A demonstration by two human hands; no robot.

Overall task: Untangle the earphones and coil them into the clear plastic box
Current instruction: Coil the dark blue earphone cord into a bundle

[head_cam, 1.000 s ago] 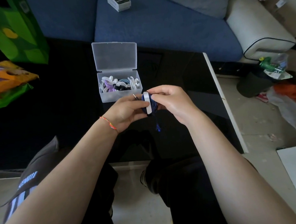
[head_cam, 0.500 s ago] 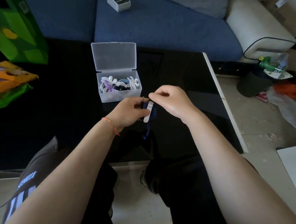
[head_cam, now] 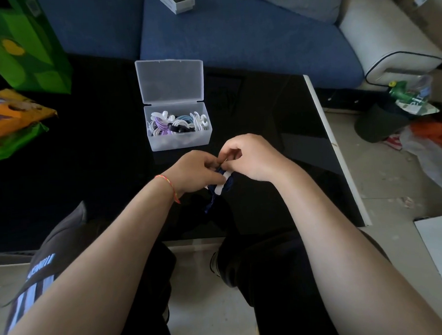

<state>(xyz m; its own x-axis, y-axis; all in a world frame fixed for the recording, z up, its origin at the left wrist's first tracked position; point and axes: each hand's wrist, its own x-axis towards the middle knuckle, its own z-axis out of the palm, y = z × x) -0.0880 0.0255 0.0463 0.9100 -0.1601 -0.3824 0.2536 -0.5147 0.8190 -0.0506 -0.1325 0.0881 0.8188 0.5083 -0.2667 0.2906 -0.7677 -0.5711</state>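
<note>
My left hand [head_cam: 198,172] and right hand [head_cam: 252,158] both pinch the dark blue earphones [head_cam: 223,184] on a white winder, above the black table [head_cam: 276,128] | clear plastic box [head_cam: 179,141] lies open just beyond, coils inside.

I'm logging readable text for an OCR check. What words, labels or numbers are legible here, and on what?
Nothing reads clearly.
Grey garment: pale blue lettering, distorted, not readable.
Small box on the sofa: print too small.
Green-and-white wrapper on the floor: letters blurred.
Orange bag: no legible print.
</note>
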